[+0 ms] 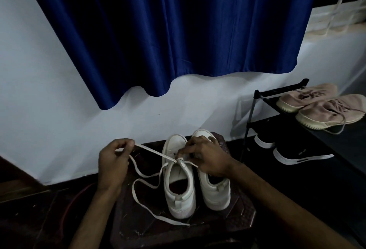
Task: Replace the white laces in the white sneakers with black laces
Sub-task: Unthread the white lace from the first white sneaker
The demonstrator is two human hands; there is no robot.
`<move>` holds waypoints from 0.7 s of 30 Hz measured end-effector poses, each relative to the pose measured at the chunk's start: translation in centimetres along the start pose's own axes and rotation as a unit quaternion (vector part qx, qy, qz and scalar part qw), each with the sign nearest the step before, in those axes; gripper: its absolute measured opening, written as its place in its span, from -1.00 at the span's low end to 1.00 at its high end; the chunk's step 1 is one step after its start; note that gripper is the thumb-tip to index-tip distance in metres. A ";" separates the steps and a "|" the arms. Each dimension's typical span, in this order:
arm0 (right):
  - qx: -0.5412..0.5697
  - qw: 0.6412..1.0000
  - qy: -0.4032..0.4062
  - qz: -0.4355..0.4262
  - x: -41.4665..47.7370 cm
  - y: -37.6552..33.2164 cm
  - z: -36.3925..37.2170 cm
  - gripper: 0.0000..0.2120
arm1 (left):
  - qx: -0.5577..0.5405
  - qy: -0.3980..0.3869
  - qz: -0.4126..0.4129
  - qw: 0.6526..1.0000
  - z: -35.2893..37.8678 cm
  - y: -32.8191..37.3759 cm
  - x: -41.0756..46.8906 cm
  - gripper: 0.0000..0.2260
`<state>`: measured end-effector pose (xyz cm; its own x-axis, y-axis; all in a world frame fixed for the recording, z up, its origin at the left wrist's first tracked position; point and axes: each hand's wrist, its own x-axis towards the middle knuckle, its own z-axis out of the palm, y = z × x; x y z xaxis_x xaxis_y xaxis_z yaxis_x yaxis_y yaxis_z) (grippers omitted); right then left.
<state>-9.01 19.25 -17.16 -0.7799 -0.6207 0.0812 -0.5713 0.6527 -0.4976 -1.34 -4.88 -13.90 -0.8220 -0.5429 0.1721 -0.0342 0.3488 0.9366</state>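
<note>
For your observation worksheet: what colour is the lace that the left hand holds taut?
Off-white. The lace shows best in the head view, the only view here.

Bare hands, bare forearms, nothing more of the person in sight.
The left hand and right hand are uncovered; left forearm and right forearm are bare skin all along, dim in this light.

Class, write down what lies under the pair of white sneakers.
The white sneakers stand on a dark carved wooden surface, with loose white lace trailing across it. The patch beneath their soles is covered.
</note>
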 end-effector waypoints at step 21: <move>-0.012 1.000 -0.004 -0.013 0.2 0.1 -0.1 -0.62 | 0.219 -0.142 0.140 0.955 1.1 0.6 -1.1 -0.89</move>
<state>-9.22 19.24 -17.14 -0.7621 -0.6417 0.0866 -0.5977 0.6457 -0.4752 -1.06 -3.17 -13.84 -0.9527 -0.1734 0.2497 0.0271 0.7696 0.6380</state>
